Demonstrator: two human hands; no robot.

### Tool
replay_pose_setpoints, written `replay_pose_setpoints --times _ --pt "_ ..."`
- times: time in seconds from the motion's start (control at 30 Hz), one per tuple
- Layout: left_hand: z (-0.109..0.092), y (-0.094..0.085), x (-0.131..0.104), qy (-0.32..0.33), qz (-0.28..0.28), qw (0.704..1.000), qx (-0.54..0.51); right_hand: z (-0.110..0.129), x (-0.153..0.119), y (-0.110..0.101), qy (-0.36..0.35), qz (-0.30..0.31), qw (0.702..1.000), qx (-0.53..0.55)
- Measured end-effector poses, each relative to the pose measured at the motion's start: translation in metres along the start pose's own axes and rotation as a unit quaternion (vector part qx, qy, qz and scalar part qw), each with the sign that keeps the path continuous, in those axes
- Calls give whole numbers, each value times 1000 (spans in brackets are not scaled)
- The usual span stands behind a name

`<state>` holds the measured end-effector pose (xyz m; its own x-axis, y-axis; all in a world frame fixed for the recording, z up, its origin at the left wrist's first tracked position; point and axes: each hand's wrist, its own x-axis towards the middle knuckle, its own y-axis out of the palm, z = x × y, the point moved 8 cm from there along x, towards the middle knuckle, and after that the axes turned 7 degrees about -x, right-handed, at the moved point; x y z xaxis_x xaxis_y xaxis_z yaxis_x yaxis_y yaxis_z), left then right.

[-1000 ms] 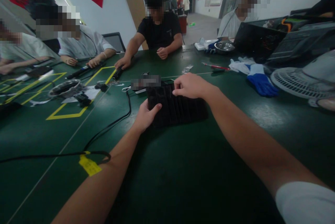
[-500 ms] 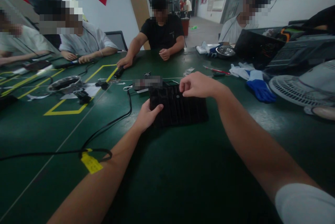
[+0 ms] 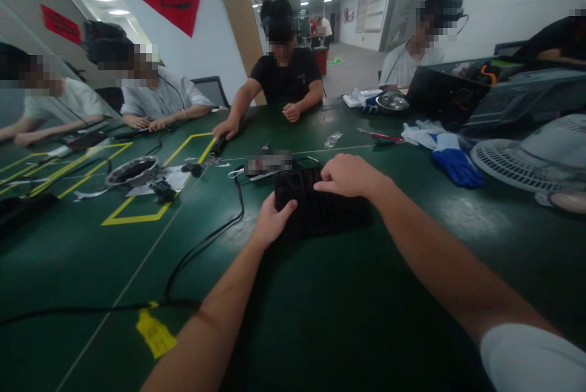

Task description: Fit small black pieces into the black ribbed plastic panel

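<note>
A flat black ribbed case or panel (image 3: pixel 327 212) lies on the green table in front of me. My left hand (image 3: pixel 274 218) grips its left edge, thumb on top and fingers hidden beneath. Over its upper edge, my right hand (image 3: pixel 345 177) is closed with the fingers curled and the fingertips at the surface; whatever they hold, if anything, is too small to make out. Just behind the case is a small device (image 3: pixel 268 163), partly blurred out, with a white loop and a black cable.
Black cable with a yellow tag (image 3: pixel 155 334) at the left; metal ring (image 3: pixel 132 171) beyond it. Red pen-like tool (image 3: pixel 382 135), blue-and-white gloves (image 3: pixel 458 160) and fan (image 3: pixel 526 154) at the right. Across the table, a person's hand (image 3: pixel 226 129) holds a black object. Several people sit around.
The view has tilted up and shifted slightly, so the scene sits lower. My left hand keeps its grip on the case; my right hand's fingers have moved slightly over its upper edge.
</note>
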<state>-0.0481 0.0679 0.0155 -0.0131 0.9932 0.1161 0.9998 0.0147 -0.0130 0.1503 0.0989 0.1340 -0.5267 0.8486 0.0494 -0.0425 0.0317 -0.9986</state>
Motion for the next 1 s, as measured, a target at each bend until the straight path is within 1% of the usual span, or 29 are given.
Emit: replay_pose_setpoints --times 0.07,0.13,0.23,0.33,0.47,0.53,0.6,0.7,0.77,0.9,1.0 --pt "-1 0 0 0 1 1000 6 -7 -3 -8 18 -17 1000 5" --pt "-1 0 0 0 1 1000 12 -13 -6 -18 30 -54 998 24" --pt "0 -1 1 -2 4 1000 13 -12 -8 -23 13 -86 995 46" --pt "1 0 0 -9 5 1000 11 -4 -4 -13 -6 -75 996 54" --pt "-1 1 -1 -16 8 1000 12 -4 3 0 0 -52 997 53" --pt "-2 1 -1 -17 7 1000 13 -9 3 0 8 -49 997 58" --pt "-2 -1 -1 -15 1 1000 17 -13 2 -1 4 -26 998 65" --pt "-2 -3 0 -14 -5 1000 25 -11 -2 -1 -31 19 995 96" --pt "-2 -3 1 -14 -3 1000 24 -8 -4 -5 -44 11 993 111" --pt "-2 -2 0 -17 -1 1000 13 -3 -1 -9 -19 -52 995 87" --pt "-2 -1 1 -25 1 1000 6 -1 2 -4 -11 -48 996 73"
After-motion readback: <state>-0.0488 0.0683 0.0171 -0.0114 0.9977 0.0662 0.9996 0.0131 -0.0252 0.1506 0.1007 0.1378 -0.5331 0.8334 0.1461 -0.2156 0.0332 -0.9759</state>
